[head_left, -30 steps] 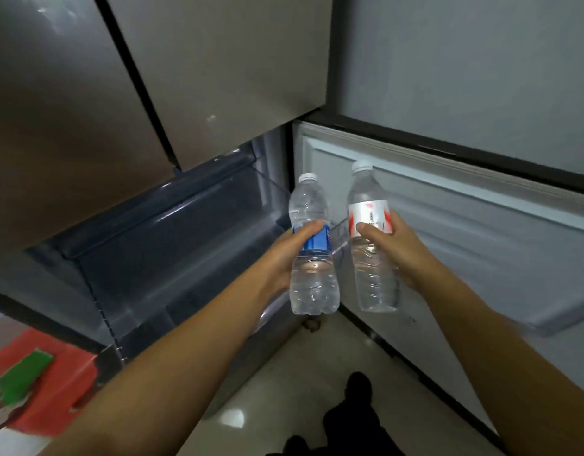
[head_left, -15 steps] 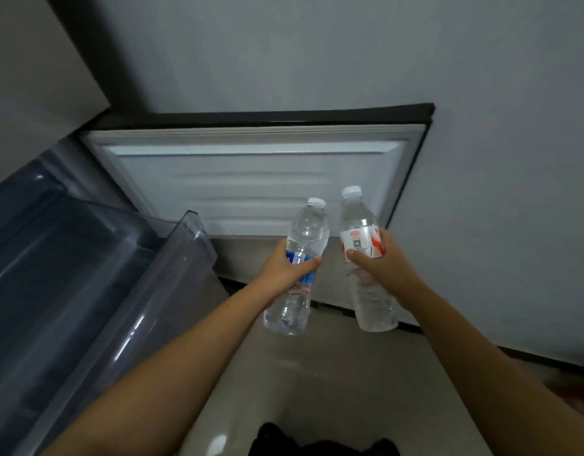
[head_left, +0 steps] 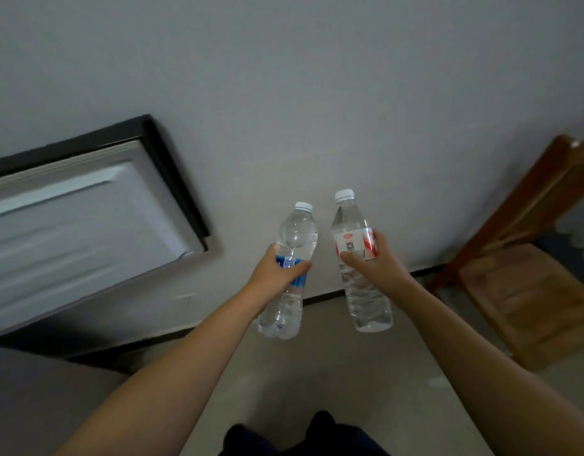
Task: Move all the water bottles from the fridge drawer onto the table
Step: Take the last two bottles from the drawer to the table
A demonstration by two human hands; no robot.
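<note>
- We held a bottle in each hand, both out in front of us over the floor (head_left: 333, 373).
- Our left hand (head_left: 277, 271) had its fingers (head_left: 297, 266) wrapped around the blue bottle (head_left: 289, 274) at its label, thumb across the front.
- Our right hand (head_left: 371, 264) had its fingers wrapped around the red bottle (head_left: 358, 261) at its red-and-white label, thumb on the front.
- Both bottles were clear, white-capped, roughly upright, tops leaning slightly away from us.
- The two bottles were side by side, near each other but not touching.
- The blue one sat a bit lower than the red one.
- An open fridge door (head_left: 80, 232) showed at the left, its pale inner panel facing us.
- A grey wall (head_left: 316, 93) filled the background.
- A wooden chair (head_left: 530, 284) stood at the right by the wall.
- Our dark clothing showed at the bottom edge.
</note>
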